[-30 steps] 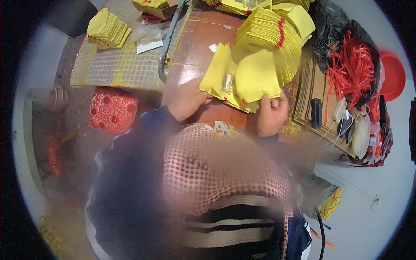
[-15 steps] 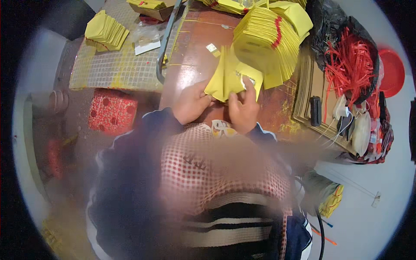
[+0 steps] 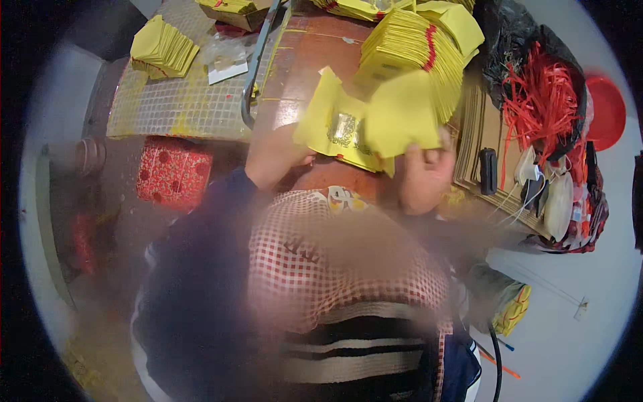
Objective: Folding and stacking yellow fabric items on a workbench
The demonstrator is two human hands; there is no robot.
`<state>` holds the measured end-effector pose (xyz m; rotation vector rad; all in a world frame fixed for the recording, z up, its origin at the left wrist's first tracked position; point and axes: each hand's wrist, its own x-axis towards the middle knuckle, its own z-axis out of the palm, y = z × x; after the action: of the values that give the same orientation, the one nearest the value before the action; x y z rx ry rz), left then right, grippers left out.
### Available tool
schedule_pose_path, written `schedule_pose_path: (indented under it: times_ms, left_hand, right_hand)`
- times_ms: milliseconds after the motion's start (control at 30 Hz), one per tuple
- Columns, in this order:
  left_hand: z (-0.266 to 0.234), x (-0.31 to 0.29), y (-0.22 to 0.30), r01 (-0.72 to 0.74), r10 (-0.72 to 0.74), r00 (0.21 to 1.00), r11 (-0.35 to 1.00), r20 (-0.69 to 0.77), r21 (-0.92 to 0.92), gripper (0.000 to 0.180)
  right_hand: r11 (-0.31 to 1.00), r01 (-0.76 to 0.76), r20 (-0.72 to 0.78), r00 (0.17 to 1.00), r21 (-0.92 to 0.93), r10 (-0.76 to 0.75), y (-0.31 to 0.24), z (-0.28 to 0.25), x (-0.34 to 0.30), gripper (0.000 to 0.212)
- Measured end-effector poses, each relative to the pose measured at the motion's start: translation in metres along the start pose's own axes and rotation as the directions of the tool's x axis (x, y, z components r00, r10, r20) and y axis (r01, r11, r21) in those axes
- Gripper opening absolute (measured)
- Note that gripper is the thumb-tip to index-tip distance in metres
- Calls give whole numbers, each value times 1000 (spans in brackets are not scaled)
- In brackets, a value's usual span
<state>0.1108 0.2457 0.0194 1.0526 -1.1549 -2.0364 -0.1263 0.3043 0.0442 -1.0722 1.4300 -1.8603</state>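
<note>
The yellow paper (image 3: 315, 120) lies open at the near edge of the worktop (image 3: 305, 50), just beyond the apron (image 3: 295, 268). The left hand (image 3: 276, 155) is closed on its near left side, fingertips partly hidden beneath. The right hand (image 3: 429, 171), blurred, pinches the near corner of a raised leaf (image 3: 404, 114) between thumb and fingers. A gold patch (image 3: 346, 129) shows in the opening; whether it is loose or fixed, I cannot tell.

For this step, a steady left hand serves best, with the right keeping a light hold near the corner so that the thin leaf neither creases nor drags the patch askew. Edges are best kept square.

The tall stack (image 3: 398, 50) with its red mark (image 3: 431, 50) stands right behind the leaf, so a wide sweep away from the body could disturb it. The metal bar (image 3: 259, 63) limits reach on the left. At the right are cardboard (image 3: 471, 144), a black case (image 3: 488, 171) and red strips (image 3: 542, 97), near enough to catch a straying elbow
</note>
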Motion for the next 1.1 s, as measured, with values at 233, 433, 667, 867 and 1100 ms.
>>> schedule_pose_path:
  times_ms: [233, 433, 667, 867, 1100]
  left_hand:
    - [23, 11, 15, -149, 133, 987, 963, -87, -224, 43]
    - [-25, 28, -19, -30, 36, 994, 998, -105, 64, 37]
    - [-19, 22, -15, -70, 55, 992, 990, -117, -125, 38]
    - [-31, 13, -16, -343, 341, 938, 870, 70, 354, 48]
    - [-22, 17, -26, -382, 409, 911, 789, 54, 481, 45]
  right_hand:
    - [875, 147, 673, 701, -460, 236, 19, 47, -27, 48]
    - [713, 285, 341, 938, -640, -69, 20, 12, -14, 65]
    - [858, -514, 313, 811, -21, 494, 29, 7, -2, 66]
    - [939, 107, 365, 931, -327, 21, 28, 2, -16, 76]
    - [920, 107, 472, 877, -378, 93, 32, 5, -28, 76]
